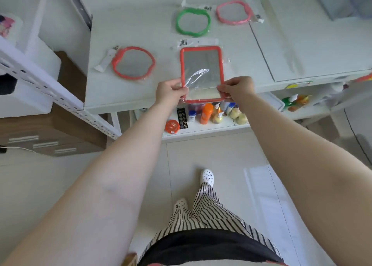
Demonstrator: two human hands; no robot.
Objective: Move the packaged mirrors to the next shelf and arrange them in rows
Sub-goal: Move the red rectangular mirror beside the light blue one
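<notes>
rectangular red mirror [202, 72] bagged, at shelf edge | three round ones (red [133, 63], green [193, 21], pink [234, 12]) flat behind

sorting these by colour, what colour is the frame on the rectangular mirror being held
Red-orange, seen in the head view: the rectangular mirror has a red-orange frame.

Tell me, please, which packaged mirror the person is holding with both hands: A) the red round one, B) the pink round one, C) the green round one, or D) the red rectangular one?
D: the left hand and right hand pinch the near corners of the red rectangular mirror; the round ones lie untouched on the shelf.
</notes>
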